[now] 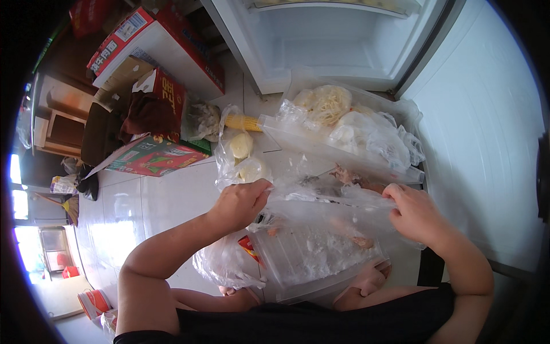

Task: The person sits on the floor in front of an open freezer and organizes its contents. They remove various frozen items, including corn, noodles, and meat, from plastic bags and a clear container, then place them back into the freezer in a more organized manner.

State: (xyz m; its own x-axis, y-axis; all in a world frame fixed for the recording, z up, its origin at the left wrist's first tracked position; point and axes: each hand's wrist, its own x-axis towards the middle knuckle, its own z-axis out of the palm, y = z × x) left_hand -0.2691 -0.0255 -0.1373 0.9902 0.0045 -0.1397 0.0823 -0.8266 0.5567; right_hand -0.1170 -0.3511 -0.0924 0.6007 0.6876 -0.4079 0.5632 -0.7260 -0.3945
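My left hand (240, 204) and my right hand (412, 213) pinch the rim of a clear plastic bag (326, 210), stretched between them. Behind its rim, pieces of raw meat or poultry (348, 176) show through the film; their exact kind is unclear. Under the bag, between my feet, stands a clear plastic freezer drawer (277, 271) with frost (318, 253) on its base. One meat-like piece (363, 242) shows at its right side. A white plastic bag (227, 262) lies left of the drawer, and a red and yellow packet (249, 248) rests by its edge.
An open refrigerator (322, 47) stands ahead, its door (485, 142) along my right. A second clear drawer (309, 146) holds bagged food (328, 103). A corn cob (242, 122), bagged pale food (241, 145) and cardboard boxes (159, 155) are at left on the tiled floor (176, 198).
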